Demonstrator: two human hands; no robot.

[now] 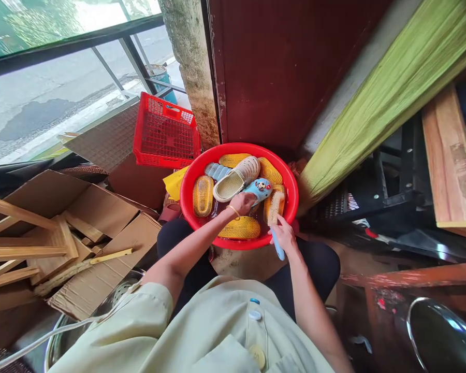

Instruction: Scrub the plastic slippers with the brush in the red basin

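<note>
Work over the wide red basin [185,202], set low in front of the knees, so as to catch the drips inside the rim. Leave the cream clog [230,185] lying near the middle, and let the yellow soles [239,228] rest along the wall. Find the smaller blue clog [259,192] within the basin, right of the middle, with the left hand [244,203] gripping at the heel end, fingers partly hidden. Better, probably, to hold this end firmly and to turn the toe a little toward the bristles. See the right hand [285,235] wrapped around the blue handle of the brush [274,210], bristle end apart from the blue clog and over a yellow sole, touching or not being hard to tell. For good scrubbing, use short, even strokes and wet the bristles often. Go gently around the tiny charms [263,183], perhaps easy to loosen under hard pressure.
</note>
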